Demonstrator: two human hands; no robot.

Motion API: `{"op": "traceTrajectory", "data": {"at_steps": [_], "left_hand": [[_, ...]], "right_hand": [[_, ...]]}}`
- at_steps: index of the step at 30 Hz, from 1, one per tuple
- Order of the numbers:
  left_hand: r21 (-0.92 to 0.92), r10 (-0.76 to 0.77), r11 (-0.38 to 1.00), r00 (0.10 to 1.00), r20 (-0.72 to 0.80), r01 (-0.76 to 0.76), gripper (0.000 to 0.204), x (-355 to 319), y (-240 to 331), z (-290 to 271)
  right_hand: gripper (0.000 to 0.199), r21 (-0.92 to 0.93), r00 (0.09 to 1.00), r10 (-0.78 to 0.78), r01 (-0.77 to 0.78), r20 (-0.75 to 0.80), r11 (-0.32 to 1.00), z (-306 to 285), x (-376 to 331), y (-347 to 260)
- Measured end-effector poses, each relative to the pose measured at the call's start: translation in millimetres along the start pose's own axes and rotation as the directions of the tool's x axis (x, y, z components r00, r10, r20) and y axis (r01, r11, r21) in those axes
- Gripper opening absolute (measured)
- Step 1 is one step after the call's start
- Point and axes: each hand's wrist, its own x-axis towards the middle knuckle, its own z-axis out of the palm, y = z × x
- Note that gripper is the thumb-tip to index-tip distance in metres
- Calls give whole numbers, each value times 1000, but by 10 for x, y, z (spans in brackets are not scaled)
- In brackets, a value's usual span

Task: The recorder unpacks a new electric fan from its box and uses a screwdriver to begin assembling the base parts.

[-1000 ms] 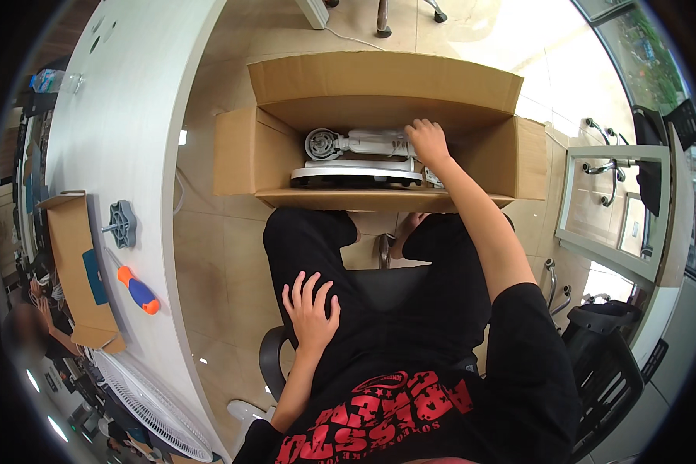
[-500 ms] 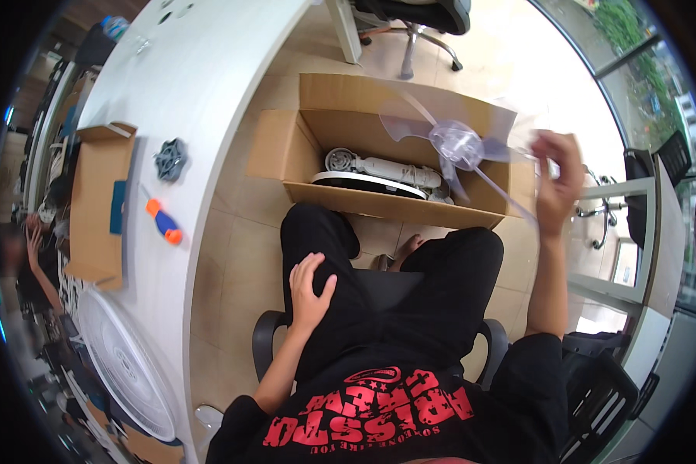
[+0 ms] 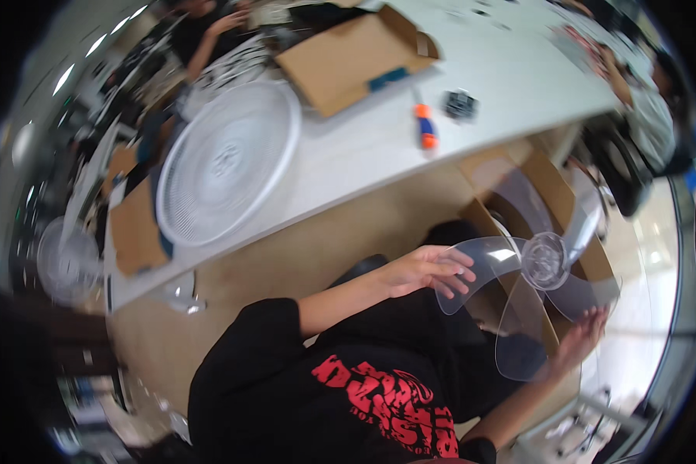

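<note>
A clear plastic fan blade (image 3: 545, 261) with several broad vanes and a round hub is held in the air above my lap at the right. My left hand (image 3: 433, 271) is at the tip of its left vane, with slightly bent fingers overlapping the see-through plastic. At the lower right rim, my right hand (image 3: 581, 340) has its fingers on the edge of another vane. Behind the fan blade stands an open cardboard box (image 3: 545, 185), partly hidden by it.
On the white table (image 3: 348, 166) lie a round white fan grille (image 3: 228, 158), a flat cardboard tray (image 3: 348, 58), a blue-and-orange screwdriver (image 3: 424, 127) and a dark knob-like part (image 3: 460, 104). Other people (image 3: 649, 124) sit around the table. A black chair (image 3: 619, 166) stands beyond the box.
The view has swung left toward the table. My left hand has left my thigh and come to the fan blade, which my right hand held by itself before.
</note>
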Motion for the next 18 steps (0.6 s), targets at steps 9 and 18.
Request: {"op": "traceTrajectory", "data": {"at_steps": [9,18], "left_hand": [[146,590,785,655,-472,-602,47,-1722,1419,-333],[544,692,718,361,-626,-433,56,-3976,1884,-1556]], "right_hand": [[46,-161,952,113,-69,285,985,1116,-263,-29],[42,-227,951,214,-162,225,960,791,-210,131]]}}
